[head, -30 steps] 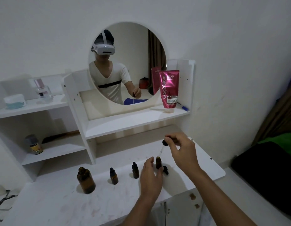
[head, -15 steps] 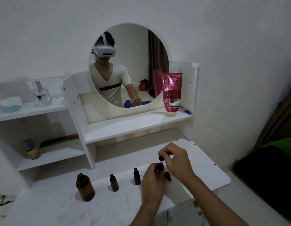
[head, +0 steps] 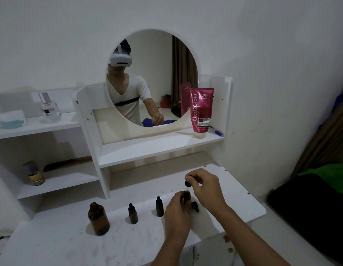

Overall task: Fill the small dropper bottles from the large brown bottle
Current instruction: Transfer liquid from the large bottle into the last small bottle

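The large brown bottle (head: 98,219) stands uncapped at the left of the white tabletop (head: 70,242). Two small capped dropper bottles (head: 133,214) (head: 159,207) stand in a row to its right. A third small bottle (head: 186,195) is open, and my left hand (head: 176,214) grips it on the tabletop. My right hand (head: 204,186) pinches a black dropper (head: 187,183) by its bulb, with the glass tip pointing down into the open bottle's mouth. Another black dropper cap (head: 195,206) lies on the tabletop just right of that bottle.
A pink tube (head: 201,110) stands on the shelf under the round mirror (head: 151,77). A perfume bottle (head: 47,108) and a white jar (head: 11,119) sit on the upper left shelf, a small tin (head: 33,173) on the lower one. Dark and green fabric (head: 320,181) lies at right.
My right hand has lowered the dropper from above until its tip enters the open small bottle. My left hand has closed around that bottle. The camera moved slightly.
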A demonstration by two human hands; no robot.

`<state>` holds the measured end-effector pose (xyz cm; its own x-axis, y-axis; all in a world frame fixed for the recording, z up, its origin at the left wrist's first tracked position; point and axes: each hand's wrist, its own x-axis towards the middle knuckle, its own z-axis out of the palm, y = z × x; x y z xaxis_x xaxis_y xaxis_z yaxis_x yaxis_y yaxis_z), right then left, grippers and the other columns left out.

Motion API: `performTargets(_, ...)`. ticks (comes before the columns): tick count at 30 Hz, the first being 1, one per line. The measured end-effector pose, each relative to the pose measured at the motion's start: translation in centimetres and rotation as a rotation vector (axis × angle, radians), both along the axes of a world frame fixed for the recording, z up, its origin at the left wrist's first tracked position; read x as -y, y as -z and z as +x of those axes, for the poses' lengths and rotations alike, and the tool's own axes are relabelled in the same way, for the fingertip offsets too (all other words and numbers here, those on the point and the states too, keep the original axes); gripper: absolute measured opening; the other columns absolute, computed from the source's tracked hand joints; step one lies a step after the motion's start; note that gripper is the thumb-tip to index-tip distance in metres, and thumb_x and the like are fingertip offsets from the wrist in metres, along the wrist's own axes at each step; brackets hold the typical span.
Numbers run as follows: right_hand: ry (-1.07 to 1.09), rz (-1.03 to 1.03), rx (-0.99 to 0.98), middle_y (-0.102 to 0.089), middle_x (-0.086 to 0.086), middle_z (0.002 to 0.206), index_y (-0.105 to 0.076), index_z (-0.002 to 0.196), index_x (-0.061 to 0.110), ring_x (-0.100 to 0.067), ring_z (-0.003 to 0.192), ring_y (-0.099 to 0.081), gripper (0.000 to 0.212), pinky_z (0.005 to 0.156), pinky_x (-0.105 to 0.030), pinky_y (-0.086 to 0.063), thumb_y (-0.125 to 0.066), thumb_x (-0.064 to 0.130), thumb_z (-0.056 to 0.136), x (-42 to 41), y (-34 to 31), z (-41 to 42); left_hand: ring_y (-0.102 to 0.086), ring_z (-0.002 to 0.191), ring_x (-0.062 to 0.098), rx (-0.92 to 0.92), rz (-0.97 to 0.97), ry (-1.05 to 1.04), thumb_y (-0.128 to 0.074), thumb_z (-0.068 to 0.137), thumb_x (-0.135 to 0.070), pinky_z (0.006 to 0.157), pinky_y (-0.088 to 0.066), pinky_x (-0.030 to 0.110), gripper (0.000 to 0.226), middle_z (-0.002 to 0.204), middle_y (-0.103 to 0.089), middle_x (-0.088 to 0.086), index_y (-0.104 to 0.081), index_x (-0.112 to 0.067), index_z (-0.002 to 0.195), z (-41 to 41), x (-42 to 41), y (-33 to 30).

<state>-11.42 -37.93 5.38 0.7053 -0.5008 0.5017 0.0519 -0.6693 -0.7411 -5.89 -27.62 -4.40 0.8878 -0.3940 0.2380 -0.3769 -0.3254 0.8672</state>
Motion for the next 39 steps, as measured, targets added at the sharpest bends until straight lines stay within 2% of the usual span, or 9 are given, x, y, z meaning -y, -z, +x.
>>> performTargets(5, 0.001, -0.021, 0.07, -0.073, 0.012, 0.086, -0.076, 0.095, 0.017, -0.004, 0.081, -0.073, 0.007, 0.08, -0.021, -0.058, -0.07, 0.013, 0.096, -0.7, -2.0, -0.8, -0.056, 0.127, 0.007, -0.042, 0.031, -0.025, -0.06, 0.1, -0.036, 0.108, -0.047, 0.03, 0.046, 0.137, -0.06, -0.013, -0.052, -0.022, 0.144, -0.6, -0.8, 0.0)
performTargets(10, 0.036, -0.103, 0.154, -0.072, 0.014, 0.085, -0.076, 0.095, 0.017, -0.006, 0.083, -0.072, 0.007, 0.08, -0.024, -0.059, -0.07, 0.014, 0.096, -2.0, -4.3, -1.4, -0.055, 0.125, 0.003, -0.056, 0.033, 0.06, -0.062, 0.1, -0.03, 0.107, -0.045, 0.023, 0.042, 0.135, -0.059, -0.016, -0.053, -0.025, 0.141, -2.0, -3.3, -0.7)
performTargets(17, -0.106, -0.073, 0.228, -0.074, 0.007, 0.094, -0.077, 0.103, 0.013, -0.003, 0.09, -0.07, 0.009, 0.081, -0.008, -0.05, -0.072, 0.012, 0.095, -7.8, -6.3, -0.6, -0.061, 0.107, -0.011, -0.149, -0.03, 0.126, -0.072, 0.094, -0.031, 0.094, -0.046, 0.005, 0.028, 0.117, -0.068, -0.024, -0.065, -0.031, 0.121, -2.4, -11.3, -2.2)
performTargets(20, -0.177, 0.01, 0.226, -0.074, 0.006, 0.097, -0.078, 0.103, 0.013, -0.004, 0.093, -0.07, 0.01, 0.082, -0.008, -0.05, -0.073, 0.014, 0.094, -11.0, -6.3, 0.9, -0.065, 0.098, -0.007, -0.101, -0.043, 0.035, -0.074, 0.092, -0.029, 0.091, -0.054, 0.015, 0.022, 0.103, -0.072, -0.019, -0.068, -0.034, 0.112, -1.3, -15.8, -2.6)
performTargets(24, -0.255, 0.108, 0.221, -0.076, 0.006, 0.098, -0.077, 0.105, 0.014, -0.001, 0.093, -0.071, 0.012, 0.083, -0.009, -0.051, -0.072, 0.015, 0.094, -14.8, -6.0, 3.2, -0.064, 0.083, 0.001, -0.012, -0.052, -0.191, -0.079, 0.086, -0.03, 0.07, -0.051, 0.011, 0.023, 0.088, -0.067, -0.014, -0.062, -0.037, 0.099, 0.8, -20.8, -2.4)
performTargets(28, -0.296, 0.202, 0.19, -0.077, 0.009, 0.099, -0.077, 0.108, 0.017, -0.001, 0.094, -0.071, 0.014, 0.085, -0.011, -0.052, -0.071, 0.02, 0.096, -17.3, -6.1, 5.3, -0.059, 0.091, 0.005, 0.075, -0.095, -0.407, -0.086, 0.079, -0.03, 0.075, -0.049, 0.016, 0.042, 0.102, -0.054, -0.017, -0.051, -0.032, 0.101, 2.7, -22.9, -2.1)
performTargets(33, -0.328, 0.242, 0.184, -0.077, 0.011, 0.098, -0.078, 0.107, 0.016, 0.003, 0.092, -0.069, 0.014, 0.082, -0.007, -0.049, -0.07, 0.019, 0.097, -19.3, -6.3, 7.1, -0.05, 0.11, 0.008, 0.016, -0.15, -0.488, -0.086, 0.079, -0.029, 0.092, -0.05, 0.024, 0.067, 0.125, -0.046, -0.011, -0.047, -0.02, 0.132, 5.1, -23.6, -1.9)
performTargets(36, -0.327, 0.232, 0.184, -0.077, 0.013, 0.096, -0.078, 0.106, 0.016, 0.004, 0.091, -0.069, 0.012, 0.081, -0.005, -0.048, -0.07, 0.017, 0.097, -19.8, -6.2, 7.9, -0.054, 0.115, 0.008, -0.048, -0.161, -0.439, -0.081, 0.085, -0.031, 0.093, -0.053, 0.027, 0.062, 0.131, -0.051, -0.013, -0.046, -0.024, 0.137, 5.6, -23.4, -1.7)
performTargets(39, -0.337, 0.187, 0.18, -0.077, 0.01, 0.095, -0.078, 0.104, 0.016, 0.004, 0.089, -0.07, 0.011, 0.079, -0.006, -0.049, -0.07, 0.015, 0.096, -20.1, -5.8, 8.6, -0.062, 0.11, 0.006, -0.076, -0.16, -0.396, -0.076, 0.089, -0.034, 0.084, -0.05, 0.016, 0.048, 0.123, -0.061, -0.018, -0.051, -0.03, 0.129, 5.6, -23.5, -1.6)
